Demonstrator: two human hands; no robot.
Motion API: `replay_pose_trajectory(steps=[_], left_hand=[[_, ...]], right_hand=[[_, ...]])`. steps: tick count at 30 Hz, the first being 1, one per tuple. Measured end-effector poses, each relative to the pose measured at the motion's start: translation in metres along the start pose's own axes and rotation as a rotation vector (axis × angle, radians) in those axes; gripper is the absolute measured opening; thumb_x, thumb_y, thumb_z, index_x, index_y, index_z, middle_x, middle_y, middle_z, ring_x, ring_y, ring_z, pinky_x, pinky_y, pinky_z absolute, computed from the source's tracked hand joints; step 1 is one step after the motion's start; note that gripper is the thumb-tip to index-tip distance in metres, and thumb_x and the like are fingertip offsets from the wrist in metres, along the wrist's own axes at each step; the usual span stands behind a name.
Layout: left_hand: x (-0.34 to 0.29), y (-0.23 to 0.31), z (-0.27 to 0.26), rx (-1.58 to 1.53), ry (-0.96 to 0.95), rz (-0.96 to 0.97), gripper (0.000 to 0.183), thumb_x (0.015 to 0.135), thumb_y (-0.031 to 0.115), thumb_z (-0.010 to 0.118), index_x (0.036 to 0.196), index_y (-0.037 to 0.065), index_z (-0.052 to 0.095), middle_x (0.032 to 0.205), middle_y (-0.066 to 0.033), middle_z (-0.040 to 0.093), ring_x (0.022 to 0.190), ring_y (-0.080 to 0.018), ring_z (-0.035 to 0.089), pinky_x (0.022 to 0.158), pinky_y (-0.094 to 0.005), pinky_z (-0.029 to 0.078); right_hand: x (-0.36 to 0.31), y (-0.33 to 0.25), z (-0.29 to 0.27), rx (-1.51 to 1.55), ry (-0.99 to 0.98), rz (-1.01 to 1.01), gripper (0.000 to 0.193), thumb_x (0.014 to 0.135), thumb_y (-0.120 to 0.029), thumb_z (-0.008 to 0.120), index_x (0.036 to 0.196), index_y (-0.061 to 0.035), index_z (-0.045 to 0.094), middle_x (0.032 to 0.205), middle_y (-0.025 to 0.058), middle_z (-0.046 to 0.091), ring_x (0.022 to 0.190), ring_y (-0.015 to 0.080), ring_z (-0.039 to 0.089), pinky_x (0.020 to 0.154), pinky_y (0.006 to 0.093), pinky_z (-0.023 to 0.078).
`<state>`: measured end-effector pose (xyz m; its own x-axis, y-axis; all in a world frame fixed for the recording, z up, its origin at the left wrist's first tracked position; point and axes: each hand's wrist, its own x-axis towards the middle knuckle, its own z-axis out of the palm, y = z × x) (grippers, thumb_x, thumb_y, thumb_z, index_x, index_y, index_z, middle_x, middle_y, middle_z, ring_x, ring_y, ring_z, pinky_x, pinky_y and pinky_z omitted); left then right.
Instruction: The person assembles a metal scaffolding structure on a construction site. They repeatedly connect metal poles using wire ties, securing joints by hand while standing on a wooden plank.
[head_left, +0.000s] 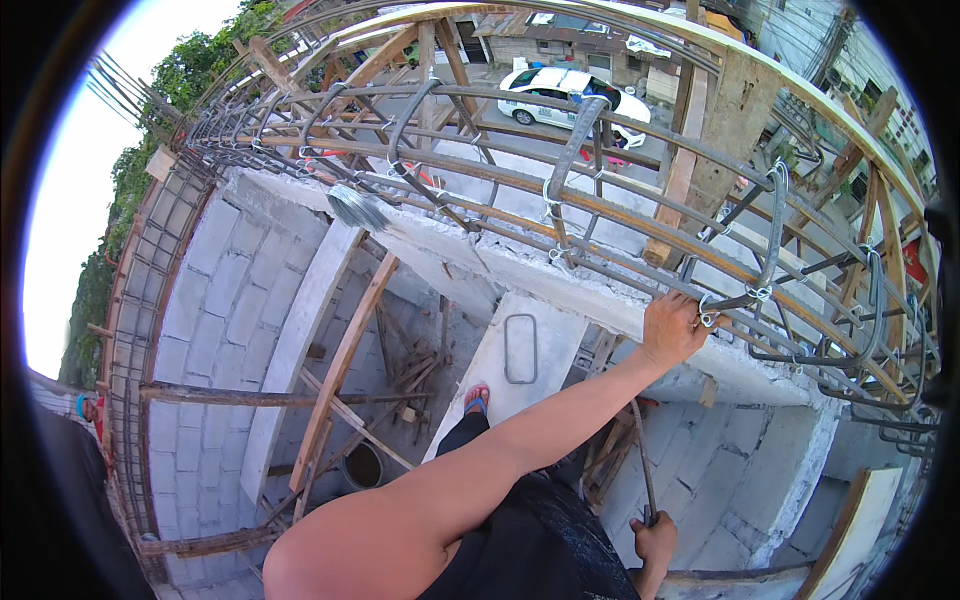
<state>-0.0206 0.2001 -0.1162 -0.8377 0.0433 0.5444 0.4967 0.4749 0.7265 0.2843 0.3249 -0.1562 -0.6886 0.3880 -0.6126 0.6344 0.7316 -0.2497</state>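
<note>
My left arm reaches across to the right, and my left hand [675,328] is closed at a rebar cage's lower edge. Its fingertips pinch at a loop of pale tie wire [708,312] beside a stirrup corner; the palm hides part of the bars. The rebar cage [640,222] has long rusty bars crossed by bent stirrups, several bound with wire. Lower down, my right hand [655,540] is wrapped round the bottom end of a long dark metal rod [643,460], which points upward. A bundle of cut tie wire [355,208] lies on the wall top to the left.
My sandalled foot [477,397] stands on a pale board [462,418] beside a loose rectangular stirrup [507,350]. Below lie timber scraps [415,375] and a bucket [362,466]. Wooden braces [345,365] cross the drop. Beyond the cage, a white car [575,95] stands on the street.
</note>
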Motion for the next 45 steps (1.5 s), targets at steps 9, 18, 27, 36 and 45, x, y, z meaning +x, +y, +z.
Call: replay_pose_trajectory(steps=[9,18,27,36,45], left_hand=[[-0.119,-0.135,-0.173,0.183,-0.241,-0.505,0.031,0.082,0.035,0.065,0.095,0.007,0.066,0.084,-0.0105,0.064,0.077,-0.0258,0.064,0.073,-0.0388,0.046],[-0.010,-0.343,-0.468,0.100,0.833,-0.663,0.026,0.084,0.024,0.064,0.085,-0.002,0.069,0.064,-0.0075,0.063,0.058,-0.0160,0.061,0.058,-0.0303,0.046],[0.067,-0.399,-0.496,0.213,1.012,-0.935,0.022,0.079,0.020,0.068,0.080,-0.002,0.070,0.068,-0.0089,0.067,0.056,-0.0182,0.064,0.054,-0.0303,0.050],[0.047,-0.493,-0.538,-0.101,0.798,-0.846,0.015,0.081,0.021,0.067,0.077,0.006,0.064,0.069,-0.0031,0.061,0.051,-0.0150,0.055,0.044,-0.0289,0.041],[0.091,-0.406,-0.446,-0.025,0.454,-0.553,0.023,0.083,0.023,0.062,0.086,0.001,0.067,0.075,-0.0082,0.066,0.062,-0.0166,0.061,0.050,-0.0298,0.044]], right_hand=[[0.040,0.001,-0.011,-0.109,-0.062,0.067,0.047,0.064,-0.034,0.076,0.085,0.0059,0.062,0.084,0.0245,0.065,0.085,0.0392,0.064,0.076,0.0442,0.048],[0.055,-0.022,0.034,-0.152,-0.293,0.188,0.056,0.067,-0.045,0.075,0.088,0.0068,0.066,0.091,0.0255,0.066,0.094,0.0376,0.064,0.082,0.0419,0.048],[0.010,-0.014,0.118,0.121,-0.359,0.389,0.051,0.071,-0.045,0.073,0.083,0.0042,0.066,0.071,0.0189,0.064,0.066,0.0286,0.065,0.062,0.0394,0.049],[-0.037,0.000,0.167,0.162,-0.431,0.500,0.061,0.072,-0.057,0.067,0.086,0.0027,0.068,0.072,0.0177,0.066,0.074,0.0292,0.066,0.069,0.0396,0.050],[-0.014,0.006,0.143,0.191,-0.299,0.368,0.058,0.070,-0.050,0.066,0.106,-0.0043,0.067,0.114,0.0153,0.063,0.108,0.0314,0.059,0.088,0.0425,0.047]])
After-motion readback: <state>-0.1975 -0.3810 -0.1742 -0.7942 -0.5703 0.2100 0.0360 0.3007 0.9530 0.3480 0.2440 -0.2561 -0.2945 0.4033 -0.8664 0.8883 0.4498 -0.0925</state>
